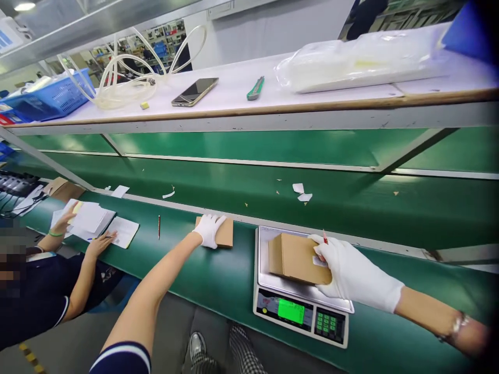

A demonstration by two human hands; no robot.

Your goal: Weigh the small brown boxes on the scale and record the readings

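Note:
My left hand (209, 229), in a white glove, lies over a small flat cardboard box (225, 234) on the green bench, its fingers wrapped over the box. A larger brown cardboard box (298, 255) rests on the metal pan of a digital scale (262, 249). My right hand (339, 267), also gloved in white, grips the right end of that box, beside a white label. A thin red pen (325, 237) sticks up between the fingers of this hand. The scale's display (290, 310) glows green, its figures too blurred to read.
At the left, a co-worker (35, 311) sits with one hand on a stack of papers (90, 218) and a pen in the other. A pencil (159, 227) lies between us. Paper scraps (302, 192) lie on the green belt. The shelf above holds a phone (195, 92) and a green cutter (255, 88).

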